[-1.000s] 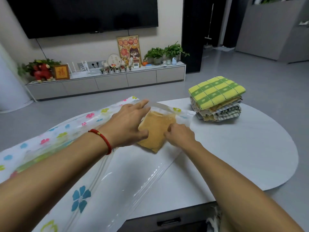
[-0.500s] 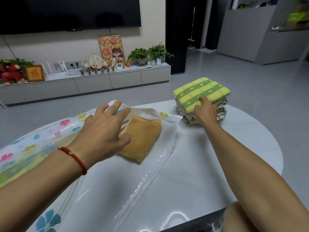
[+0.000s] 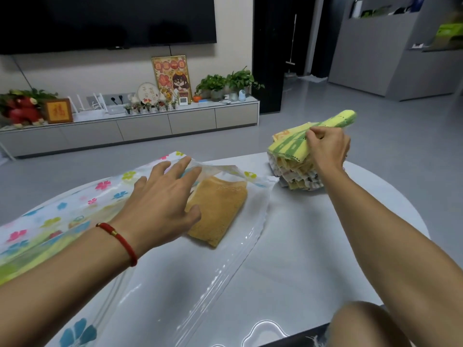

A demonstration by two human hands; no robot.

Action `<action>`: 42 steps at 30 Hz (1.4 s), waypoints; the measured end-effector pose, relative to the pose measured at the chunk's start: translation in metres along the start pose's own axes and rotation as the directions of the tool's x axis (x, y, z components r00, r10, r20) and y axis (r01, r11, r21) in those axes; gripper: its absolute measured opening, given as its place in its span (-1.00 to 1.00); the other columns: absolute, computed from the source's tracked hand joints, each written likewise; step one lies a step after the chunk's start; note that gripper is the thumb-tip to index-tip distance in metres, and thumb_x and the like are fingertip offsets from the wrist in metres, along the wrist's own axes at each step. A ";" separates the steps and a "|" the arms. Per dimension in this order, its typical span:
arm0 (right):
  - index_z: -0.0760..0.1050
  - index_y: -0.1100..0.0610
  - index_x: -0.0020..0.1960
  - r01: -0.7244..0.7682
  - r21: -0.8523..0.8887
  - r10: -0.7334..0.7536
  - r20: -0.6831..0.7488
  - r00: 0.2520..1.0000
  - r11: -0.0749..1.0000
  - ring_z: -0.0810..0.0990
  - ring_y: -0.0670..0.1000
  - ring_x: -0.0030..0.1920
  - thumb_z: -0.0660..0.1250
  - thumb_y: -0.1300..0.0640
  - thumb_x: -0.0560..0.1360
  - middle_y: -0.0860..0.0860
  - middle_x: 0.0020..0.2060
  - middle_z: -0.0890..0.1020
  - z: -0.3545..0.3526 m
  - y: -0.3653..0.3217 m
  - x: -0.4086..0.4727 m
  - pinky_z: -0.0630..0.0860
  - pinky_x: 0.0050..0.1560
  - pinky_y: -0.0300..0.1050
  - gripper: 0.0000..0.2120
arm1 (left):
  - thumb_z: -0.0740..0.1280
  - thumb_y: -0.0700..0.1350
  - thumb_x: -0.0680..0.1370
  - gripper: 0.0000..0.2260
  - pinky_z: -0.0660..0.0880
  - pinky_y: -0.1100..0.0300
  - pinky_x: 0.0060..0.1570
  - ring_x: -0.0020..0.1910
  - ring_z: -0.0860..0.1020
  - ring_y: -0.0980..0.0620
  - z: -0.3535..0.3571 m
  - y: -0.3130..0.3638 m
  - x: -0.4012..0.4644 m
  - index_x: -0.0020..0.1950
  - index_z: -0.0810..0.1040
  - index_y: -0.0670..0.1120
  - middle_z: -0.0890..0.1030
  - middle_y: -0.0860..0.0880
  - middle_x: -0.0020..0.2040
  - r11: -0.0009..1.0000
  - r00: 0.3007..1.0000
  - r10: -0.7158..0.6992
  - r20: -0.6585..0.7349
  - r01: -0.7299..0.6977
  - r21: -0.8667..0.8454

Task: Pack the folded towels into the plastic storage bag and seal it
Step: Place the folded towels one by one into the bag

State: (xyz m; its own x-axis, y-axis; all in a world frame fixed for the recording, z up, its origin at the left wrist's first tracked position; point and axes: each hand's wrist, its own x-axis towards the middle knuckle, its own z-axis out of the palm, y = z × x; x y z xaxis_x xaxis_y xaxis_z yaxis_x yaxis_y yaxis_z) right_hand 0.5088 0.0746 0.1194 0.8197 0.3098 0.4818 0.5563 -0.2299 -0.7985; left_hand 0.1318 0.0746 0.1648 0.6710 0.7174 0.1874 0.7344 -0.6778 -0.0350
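Since the earlier frame the right hand (image 3: 325,149), fingers pinching the soft, light green checked towel (image 3: 288,145), lifts its edge off the stack (image 3: 295,175), while the left hand (image 3: 160,206) rests with spread fingers on the plastic storage bag (image 3: 75,216) mouth beside the orange towel (image 3: 218,209).

The left hand (image 3: 162,204) covers the orange towel's (image 3: 220,209) near-left corner. The storage bag (image 3: 75,221) runs off the left and bottom edges. The right hand (image 3: 325,149) hides part of the towel stack (image 3: 293,171).

White table (image 3: 313,246), wall television (image 3: 107,20), low cabinet (image 3: 150,126), potted plants (image 3: 228,82)
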 end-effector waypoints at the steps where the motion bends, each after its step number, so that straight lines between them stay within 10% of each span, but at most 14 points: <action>1: 0.76 0.04 0.10 -0.020 0.049 0.021 -0.007 1.000 0.999 0.65 -0.01 0.02 0.42 0.00 0.52 0.01 -0.01 0.78 -0.015 -0.003 -0.003 0.46 0.07 -0.29 -0.77 | 0.26 0.13 0.51 -0.33 0.32 -0.24 0.35 0.52 0.09 -0.16 -0.002 0.000 0.000 0.57 0.11 0.06 0.04 0.02 0.61 1.000 1.000 -0.007 0.005 0.007 -0.010; 7: 0.68 0.04 -0.10 -0.435 0.126 0.388 0.281 0.878 0.892 0.72 0.11 -0.08 0.44 0.02 0.41 0.06 -0.09 0.74 -0.123 0.056 -0.070 0.70 -0.12 0.00 -0.87 | 0.31 0.09 0.50 -0.32 0.32 -0.29 0.34 0.52 0.12 -0.20 -0.009 0.000 0.002 0.57 0.12 0.06 0.10 0.00 0.60 0.997 0.998 -0.044 0.035 0.047 -0.069; 12: 0.62 0.27 0.15 -0.707 -0.148 0.596 0.669 0.443 0.692 0.73 0.14 -0.30 0.39 0.27 0.57 0.27 -0.04 0.73 -0.156 0.108 -0.116 0.67 -0.32 -0.04 -0.83 | 0.35 0.06 0.47 -0.31 0.33 -0.32 0.32 0.48 0.19 -0.26 -0.011 0.004 -0.001 0.56 0.15 0.08 0.14 -0.09 0.59 0.995 0.994 -0.061 0.086 0.068 -0.079; 21: 0.71 0.06 0.22 -0.595 -0.007 0.218 0.934 0.283 0.804 0.71 0.10 0.18 0.36 0.26 0.56 -0.01 0.24 0.71 -0.156 0.079 -0.117 0.66 0.08 -0.03 -0.70 | 0.38 0.06 0.46 -0.38 0.51 -0.19 0.11 0.26 0.45 -0.16 -0.023 -0.008 -0.020 0.49 0.26 0.16 0.43 0.02 0.41 1.000 0.992 -0.022 0.127 0.023 -0.008; 27: 0.66 0.12 0.28 -0.612 0.088 -0.113 0.994 -0.002 0.786 0.69 0.17 0.12 0.45 0.24 0.47 0.15 0.28 0.67 -0.095 -0.004 -0.160 0.66 0.10 0.02 -0.62 | 0.41 0.06 0.47 -0.27 0.47 -0.24 0.20 0.32 0.43 -0.17 -0.042 -0.016 -0.008 0.55 0.12 0.13 0.35 0.00 0.51 0.999 0.988 -0.043 0.149 0.041 0.015; 32: 0.69 0.08 0.21 -0.673 0.155 -0.229 0.973 -0.022 0.723 0.66 0.11 0.01 0.31 0.36 0.55 0.14 0.14 0.70 -0.020 -0.072 -0.214 0.65 0.03 -0.05 -0.66 | 0.41 -0.02 0.47 -0.26 0.45 -0.06 0.26 0.34 0.43 -0.13 -0.052 -0.023 0.001 0.57 0.13 0.09 0.35 -0.02 0.51 0.999 0.994 -0.046 0.096 0.044 0.020; 35: 0.73 0.00 0.12 -0.819 0.221 -0.203 0.970 0.131 0.530 0.73 0.10 0.01 0.37 0.30 0.54 0.12 0.09 0.74 0.015 -0.091 -0.271 0.69 0.07 0.02 -0.71 | 0.40 -0.04 0.46 -0.28 0.45 0.00 0.19 0.28 0.48 -0.14 -0.055 -0.026 0.002 0.57 0.15 0.07 0.40 -0.05 0.48 0.999 0.998 -0.032 0.059 0.030 0.036; 37: 0.69 -0.07 0.18 -0.709 0.285 -0.104 0.952 0.288 0.645 0.71 0.10 0.14 0.40 0.19 0.54 0.05 0.19 0.70 0.030 -0.084 -0.313 0.65 0.19 0.14 -0.72 | 0.40 -0.03 0.47 -0.28 0.47 -0.02 0.17 0.26 0.48 -0.14 -0.056 -0.026 0.001 0.57 0.14 0.07 0.40 -0.05 0.48 0.999 0.998 -0.025 0.058 0.023 0.038; 42: 0.51 0.07 0.41 -0.522 0.040 0.045 0.988 0.149 0.852 0.75 0.17 -0.03 0.36 0.28 0.60 0.14 0.37 0.52 0.040 -0.061 -0.346 0.74 -0.09 0.09 -0.60 | 0.37 -0.02 0.50 -0.30 0.48 -0.09 0.22 0.33 0.43 -0.13 -0.052 -0.024 -0.004 0.57 0.12 0.09 0.37 -0.02 0.50 1.000 0.998 -0.003 0.061 0.002 0.019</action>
State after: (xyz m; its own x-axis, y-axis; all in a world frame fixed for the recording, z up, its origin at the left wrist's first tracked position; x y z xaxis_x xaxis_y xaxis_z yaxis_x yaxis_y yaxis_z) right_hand 0.1857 0.0179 -0.0133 0.0126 0.9471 -0.3207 0.0409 -0.3210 -0.9462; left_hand 0.1067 0.0796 0.2162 0.6740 0.7276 0.1276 0.7373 -0.6735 -0.0538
